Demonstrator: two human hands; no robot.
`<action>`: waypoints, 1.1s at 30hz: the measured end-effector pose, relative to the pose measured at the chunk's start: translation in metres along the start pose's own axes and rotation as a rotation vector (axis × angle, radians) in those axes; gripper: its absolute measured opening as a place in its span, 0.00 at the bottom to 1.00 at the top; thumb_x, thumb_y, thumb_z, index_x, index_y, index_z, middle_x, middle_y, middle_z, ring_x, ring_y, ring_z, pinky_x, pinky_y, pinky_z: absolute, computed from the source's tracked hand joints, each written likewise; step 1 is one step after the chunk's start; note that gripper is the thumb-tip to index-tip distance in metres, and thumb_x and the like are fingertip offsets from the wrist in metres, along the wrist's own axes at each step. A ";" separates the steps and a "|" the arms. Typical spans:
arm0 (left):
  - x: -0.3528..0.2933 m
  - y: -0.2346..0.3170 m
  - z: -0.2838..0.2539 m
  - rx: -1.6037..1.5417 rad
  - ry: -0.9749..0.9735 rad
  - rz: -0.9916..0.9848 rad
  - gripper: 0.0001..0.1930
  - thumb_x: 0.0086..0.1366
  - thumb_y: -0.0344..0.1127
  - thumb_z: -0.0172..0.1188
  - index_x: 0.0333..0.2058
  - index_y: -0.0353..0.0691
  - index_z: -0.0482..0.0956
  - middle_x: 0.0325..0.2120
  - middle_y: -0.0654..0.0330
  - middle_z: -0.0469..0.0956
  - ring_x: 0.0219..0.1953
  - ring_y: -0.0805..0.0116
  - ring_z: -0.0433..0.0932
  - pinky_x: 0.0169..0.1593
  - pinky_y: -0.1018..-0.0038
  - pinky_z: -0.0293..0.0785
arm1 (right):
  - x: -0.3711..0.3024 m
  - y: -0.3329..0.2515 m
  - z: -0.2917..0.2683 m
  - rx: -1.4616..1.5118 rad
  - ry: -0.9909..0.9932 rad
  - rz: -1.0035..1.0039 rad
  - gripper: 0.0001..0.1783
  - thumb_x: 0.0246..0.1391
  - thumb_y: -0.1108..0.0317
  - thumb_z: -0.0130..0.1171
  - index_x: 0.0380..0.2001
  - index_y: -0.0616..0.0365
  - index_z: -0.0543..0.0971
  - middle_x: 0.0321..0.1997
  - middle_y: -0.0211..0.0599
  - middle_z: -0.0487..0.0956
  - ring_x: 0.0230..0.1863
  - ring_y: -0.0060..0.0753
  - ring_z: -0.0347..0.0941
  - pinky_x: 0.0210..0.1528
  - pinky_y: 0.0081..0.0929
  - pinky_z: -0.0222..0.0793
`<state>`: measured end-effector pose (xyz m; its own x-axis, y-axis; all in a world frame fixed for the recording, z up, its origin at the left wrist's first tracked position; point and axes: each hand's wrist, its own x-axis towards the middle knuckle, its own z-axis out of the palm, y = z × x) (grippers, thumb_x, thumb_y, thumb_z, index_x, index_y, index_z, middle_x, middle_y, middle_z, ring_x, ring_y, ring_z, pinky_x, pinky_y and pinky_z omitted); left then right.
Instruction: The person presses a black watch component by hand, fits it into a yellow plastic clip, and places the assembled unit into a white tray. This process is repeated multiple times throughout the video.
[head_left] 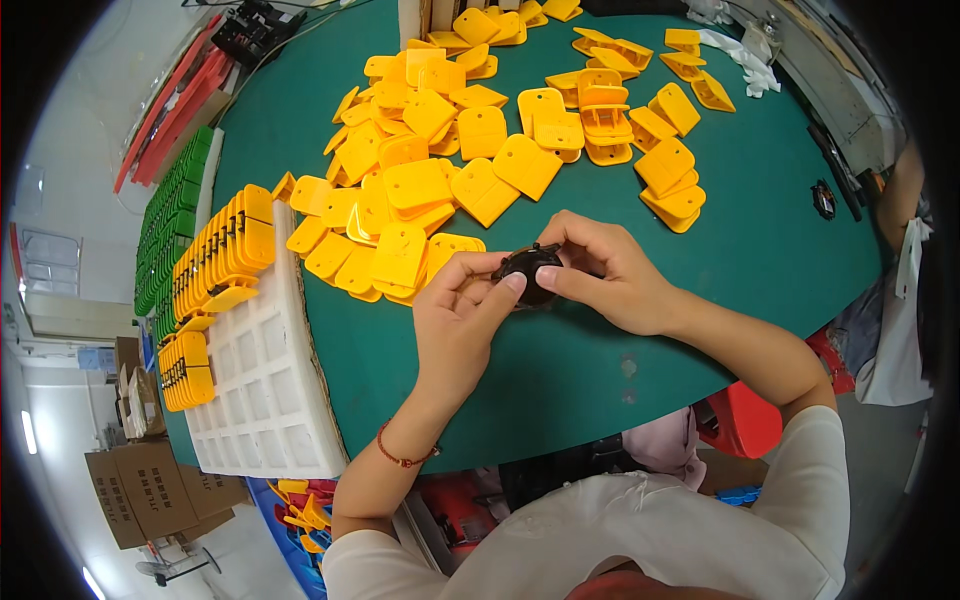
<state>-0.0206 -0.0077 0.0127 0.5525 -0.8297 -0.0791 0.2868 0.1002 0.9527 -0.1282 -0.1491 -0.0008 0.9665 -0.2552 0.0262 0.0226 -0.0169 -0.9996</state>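
Over the green table (560,400), my left hand (455,315) and my right hand (620,280) are both closed on a small round black part (531,262). Both thumbs press on its top face, and my fingers curl round its edges. What the part belongs to cannot be made out. Just beyond my hands lies a loose heap of yellow plastic pieces (415,185), each flat with a rounded end and a small hole. The nearest of them lie close to my left fingers.
At left, a white foam tray (255,400) holds rows of yellow pieces (225,250) with black parts on them, beside rows of green pieces (175,220). A small dark part (823,198) lies at the right edge. Below the tray, a blue bin (290,535) holds coloured pieces.
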 end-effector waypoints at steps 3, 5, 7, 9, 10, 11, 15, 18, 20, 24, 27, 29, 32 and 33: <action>-0.001 0.001 -0.001 0.071 0.015 0.045 0.08 0.55 0.20 0.52 0.35 0.28 0.69 0.29 0.56 0.75 0.30 0.77 0.74 0.37 0.84 0.70 | 0.000 0.003 0.000 0.005 0.000 -0.013 0.06 0.50 0.71 0.51 0.31 0.60 0.68 0.27 0.25 0.67 0.25 0.11 0.60 0.25 0.12 0.56; -0.002 0.000 0.000 0.116 -0.001 0.084 0.07 0.54 0.20 0.53 0.34 0.28 0.69 0.29 0.56 0.75 0.30 0.78 0.74 0.35 0.85 0.70 | 0.000 0.004 0.000 0.008 0.009 -0.049 0.06 0.51 0.71 0.51 0.31 0.61 0.68 0.26 0.25 0.67 0.24 0.11 0.60 0.25 0.12 0.56; -0.003 0.000 -0.001 0.084 -0.003 0.089 0.07 0.54 0.19 0.53 0.33 0.29 0.69 0.29 0.56 0.75 0.29 0.78 0.74 0.34 0.86 0.70 | 0.000 -0.001 -0.001 0.039 -0.009 -0.006 0.05 0.50 0.72 0.51 0.30 0.61 0.69 0.26 0.26 0.67 0.22 0.12 0.61 0.23 0.12 0.56; -0.003 -0.001 -0.002 0.052 -0.009 0.094 0.07 0.54 0.19 0.54 0.33 0.29 0.69 0.28 0.57 0.75 0.29 0.78 0.74 0.34 0.86 0.70 | 0.000 0.000 0.001 0.054 0.005 -0.025 0.05 0.49 0.72 0.51 0.29 0.61 0.70 0.26 0.26 0.67 0.21 0.12 0.61 0.22 0.13 0.56; -0.003 -0.001 -0.002 0.049 -0.016 0.094 0.06 0.54 0.19 0.54 0.32 0.29 0.69 0.28 0.57 0.75 0.29 0.79 0.74 0.34 0.86 0.70 | 0.000 0.000 0.002 0.071 0.023 -0.046 0.04 0.49 0.72 0.51 0.29 0.61 0.70 0.25 0.26 0.67 0.21 0.13 0.61 0.21 0.13 0.56; -0.003 -0.002 -0.002 0.045 -0.024 0.094 0.06 0.53 0.19 0.54 0.31 0.30 0.69 0.28 0.58 0.75 0.28 0.79 0.74 0.33 0.86 0.70 | -0.001 0.001 0.003 0.069 0.023 -0.045 0.04 0.49 0.72 0.51 0.29 0.61 0.70 0.25 0.26 0.67 0.21 0.13 0.61 0.21 0.13 0.56; -0.004 -0.003 -0.003 0.038 -0.023 0.096 0.05 0.53 0.19 0.54 0.31 0.30 0.70 0.27 0.58 0.74 0.28 0.79 0.73 0.33 0.86 0.70 | -0.001 0.003 0.004 0.137 0.050 -0.047 0.06 0.49 0.70 0.53 0.26 0.61 0.70 0.18 0.24 0.66 0.19 0.11 0.60 0.20 0.13 0.54; -0.004 -0.003 -0.002 0.026 -0.021 0.088 0.05 0.53 0.19 0.54 0.30 0.30 0.70 0.27 0.58 0.74 0.28 0.79 0.73 0.32 0.85 0.70 | -0.001 0.003 0.005 0.133 0.052 -0.050 0.06 0.49 0.70 0.53 0.26 0.61 0.70 0.17 0.24 0.66 0.19 0.11 0.59 0.20 0.13 0.54; -0.004 -0.003 -0.002 0.001 -0.023 0.082 0.05 0.53 0.19 0.54 0.30 0.30 0.70 0.27 0.58 0.74 0.28 0.79 0.73 0.33 0.85 0.70 | -0.001 0.003 0.005 0.129 0.057 -0.050 0.06 0.49 0.70 0.53 0.26 0.61 0.70 0.17 0.24 0.66 0.19 0.11 0.59 0.20 0.13 0.54; -0.003 -0.004 -0.004 0.001 -0.022 0.084 0.05 0.53 0.19 0.54 0.30 0.29 0.70 0.28 0.57 0.74 0.28 0.79 0.73 0.33 0.84 0.71 | -0.002 0.002 0.005 0.163 0.048 -0.050 0.06 0.49 0.70 0.53 0.25 0.60 0.70 0.17 0.23 0.66 0.19 0.11 0.60 0.20 0.12 0.54; -0.004 -0.003 -0.003 -0.011 -0.043 0.098 0.06 0.53 0.18 0.54 0.31 0.29 0.70 0.29 0.57 0.75 0.29 0.78 0.73 0.34 0.84 0.71 | -0.002 0.000 0.004 0.178 0.044 -0.045 0.06 0.48 0.69 0.54 0.25 0.60 0.70 0.17 0.23 0.66 0.19 0.10 0.60 0.20 0.12 0.54; -0.004 -0.003 -0.003 -0.001 -0.053 0.132 0.06 0.53 0.18 0.53 0.31 0.29 0.70 0.30 0.56 0.75 0.30 0.78 0.73 0.34 0.84 0.70 | -0.001 -0.001 0.004 0.179 0.039 -0.042 0.06 0.48 0.69 0.54 0.25 0.60 0.70 0.17 0.23 0.66 0.19 0.10 0.61 0.20 0.12 0.55; -0.005 -0.003 -0.003 0.037 -0.052 0.154 0.06 0.53 0.18 0.53 0.31 0.29 0.70 0.30 0.56 0.75 0.30 0.78 0.73 0.35 0.84 0.70 | -0.001 -0.001 0.003 0.173 0.034 -0.026 0.07 0.48 0.69 0.55 0.24 0.60 0.70 0.17 0.23 0.67 0.18 0.10 0.61 0.19 0.11 0.55; -0.005 -0.002 -0.003 0.037 -0.053 0.154 0.06 0.53 0.18 0.53 0.31 0.29 0.70 0.30 0.56 0.75 0.30 0.78 0.73 0.35 0.84 0.70 | -0.001 0.000 0.002 0.190 0.027 -0.027 0.07 0.48 0.69 0.55 0.24 0.60 0.70 0.17 0.23 0.67 0.18 0.11 0.62 0.19 0.11 0.55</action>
<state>-0.0220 -0.0021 0.0099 0.5457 -0.8338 0.0831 0.1724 0.2088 0.9627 -0.1283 -0.1466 -0.0013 0.9576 -0.2835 0.0506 0.0988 0.1584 -0.9824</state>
